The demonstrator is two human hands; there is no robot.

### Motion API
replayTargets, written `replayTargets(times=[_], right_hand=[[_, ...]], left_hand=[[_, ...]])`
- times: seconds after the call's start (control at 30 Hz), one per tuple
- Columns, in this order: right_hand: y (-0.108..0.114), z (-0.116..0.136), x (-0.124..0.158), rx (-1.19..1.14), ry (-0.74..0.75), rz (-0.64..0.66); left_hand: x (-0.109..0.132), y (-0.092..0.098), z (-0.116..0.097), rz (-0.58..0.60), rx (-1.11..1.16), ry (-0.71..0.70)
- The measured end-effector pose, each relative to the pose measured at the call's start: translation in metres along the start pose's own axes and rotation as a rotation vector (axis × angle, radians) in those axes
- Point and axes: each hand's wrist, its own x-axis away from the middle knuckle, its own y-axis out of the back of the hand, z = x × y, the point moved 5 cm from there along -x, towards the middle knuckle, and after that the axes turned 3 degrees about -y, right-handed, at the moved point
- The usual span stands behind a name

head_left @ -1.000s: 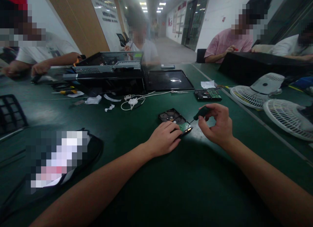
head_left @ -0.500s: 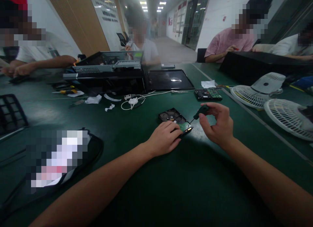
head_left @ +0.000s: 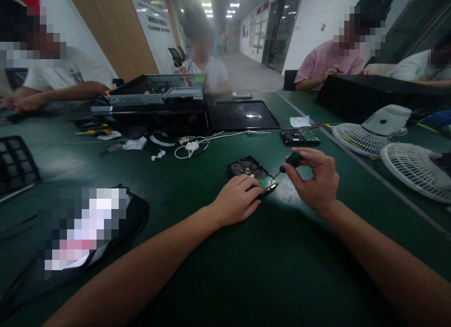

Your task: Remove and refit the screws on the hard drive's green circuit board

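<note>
A black hard drive [head_left: 248, 168] with a green circuit board lies on the green table [head_left: 225, 270] in front of me. My left hand [head_left: 237, 198] rests on its near end, fingers curled down over the board and holding it still. My right hand [head_left: 314, 180] pinches a small screwdriver with a dark green handle [head_left: 291, 161]; its thin shaft slants down toward the drive's near right corner.
A second hard drive [head_left: 300, 136] lies farther back. An open computer case [head_left: 155, 104], a dark side panel [head_left: 244, 115] and white cables [head_left: 192, 146] sit behind. Two white fan grilles [head_left: 416, 169] are at right. A black pouch [head_left: 88, 233] lies at left. Other people sit around the table.
My right hand has turned the screwdriver handle slightly between its fingers and shifted a little. My left hand has stayed on the drive. A person at far left has moved an arm.
</note>
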Motion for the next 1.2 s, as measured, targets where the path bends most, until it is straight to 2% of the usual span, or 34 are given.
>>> replayTargets(times=[0.13, 0.4, 0.6, 0.7, 0.87, 1.2], right_hand=[[0.002, -0.005, 0.000, -0.022, -0.005, -0.016], [-0.006, 0.000, 0.002, -0.203, -0.042, 0.095], [-0.004, -0.010, 0.004, -0.141, -0.058, 0.008], [-0.004, -0.009, 0.003, -0.114, -0.067, 0.033], [-0.010, -0.004, 0.002, -0.243, -0.097, 0.108], [-0.009, -0.012, 0.005, -0.159, -0.082, 0.079]], left_hand=[[0.000, 0.001, 0.000, 0.001, -0.001, 0.004], [0.000, 0.000, -0.001, 0.009, -0.008, 0.003], [0.000, 0.001, -0.001, 0.010, -0.007, 0.001], [0.000, 0.001, -0.001, 0.011, -0.007, 0.003], [0.000, 0.000, -0.001, 0.001, -0.010, 0.004], [0.000, 0.001, -0.001, 0.010, -0.006, 0.002]])
